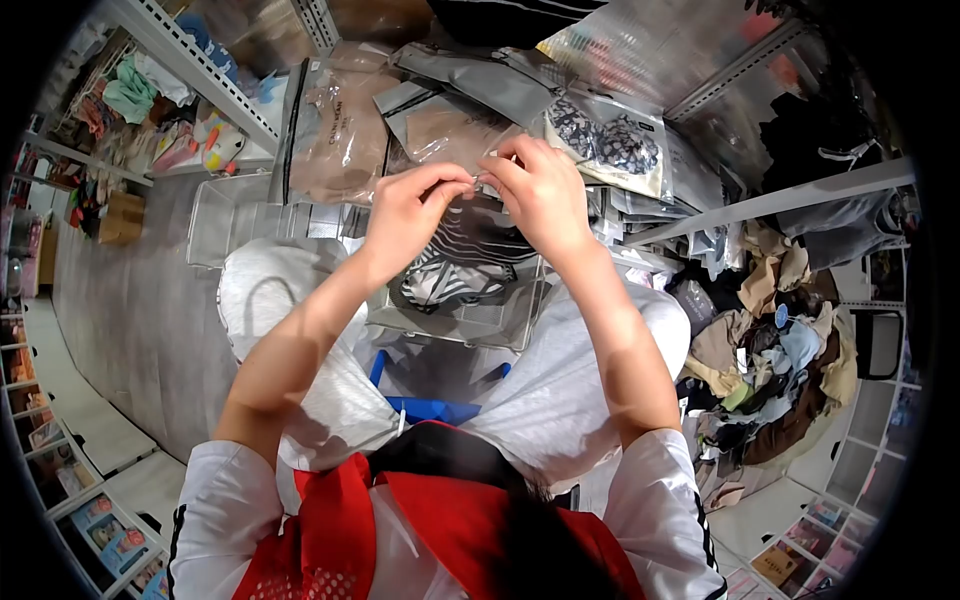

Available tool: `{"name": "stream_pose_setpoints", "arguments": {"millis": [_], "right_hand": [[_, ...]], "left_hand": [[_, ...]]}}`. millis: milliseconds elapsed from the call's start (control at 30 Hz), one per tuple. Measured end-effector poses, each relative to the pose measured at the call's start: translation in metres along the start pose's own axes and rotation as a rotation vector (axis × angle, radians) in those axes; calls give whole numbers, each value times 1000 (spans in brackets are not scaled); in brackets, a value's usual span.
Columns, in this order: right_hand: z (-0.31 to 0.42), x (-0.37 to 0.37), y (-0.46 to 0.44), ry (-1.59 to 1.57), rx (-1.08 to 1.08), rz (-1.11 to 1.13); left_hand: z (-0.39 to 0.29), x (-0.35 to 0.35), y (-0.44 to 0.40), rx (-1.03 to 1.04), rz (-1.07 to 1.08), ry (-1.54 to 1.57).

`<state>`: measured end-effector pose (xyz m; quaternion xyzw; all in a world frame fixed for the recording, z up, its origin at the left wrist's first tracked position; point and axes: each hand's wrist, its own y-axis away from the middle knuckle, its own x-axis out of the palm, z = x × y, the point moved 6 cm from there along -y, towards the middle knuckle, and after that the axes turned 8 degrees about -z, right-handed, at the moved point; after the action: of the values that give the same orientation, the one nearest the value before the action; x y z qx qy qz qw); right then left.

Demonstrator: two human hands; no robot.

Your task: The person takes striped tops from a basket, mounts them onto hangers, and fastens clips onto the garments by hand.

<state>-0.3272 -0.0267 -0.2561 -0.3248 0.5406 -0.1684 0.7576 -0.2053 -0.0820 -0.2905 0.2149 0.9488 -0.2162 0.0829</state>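
My left hand (408, 215) and my right hand (540, 195) meet in front of me, fingertips almost touching, each closed in a pinch. Whatever lies between the fingertips is too small to make out. Under them, black striped fabric (480, 232) and a black-and-white striped garment (455, 280) lie in a clear plastic bin (440, 328) between my knees. Just beyond my fingers is a beige garment in a clear bag (450, 132). Close to my right hand rests a bagged garment with a dark floral print (605, 140).
A larger beige bagged garment (340, 130) and grey packages (480, 78) cover the shelf ahead. Another clear bin (225, 222) stands at left. Metal shelf posts (205, 70) and a rail (780, 200) flank me. A heap of loose clothes (775, 365) lies at right.
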Motion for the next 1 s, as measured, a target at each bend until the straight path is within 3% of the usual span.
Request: {"name": "stream_pose_setpoints", "arguments": {"millis": [133, 233, 267, 400, 567, 867, 1000], "right_hand": [[-17, 15, 5, -194, 271, 169], [-20, 9, 9, -218, 369, 139], [-21, 5, 9, -209, 380, 106], [-30, -3, 13, -212, 476, 32], [-24, -1, 16, -205, 484, -7], [-16, 7, 15, -139, 461, -1], [-16, 10, 17, -84, 466, 39]], "left_hand": [[7, 3, -1, -135, 4, 116], [6, -9, -4, 93, -344, 31], [9, -15, -2, 58, -397, -68], [33, -14, 8, -243, -289, 84], [11, 11, 8, 13, -130, -64], [46, 30, 15, -387, -94, 311], [24, 29, 13, -388, -77, 464]]}}
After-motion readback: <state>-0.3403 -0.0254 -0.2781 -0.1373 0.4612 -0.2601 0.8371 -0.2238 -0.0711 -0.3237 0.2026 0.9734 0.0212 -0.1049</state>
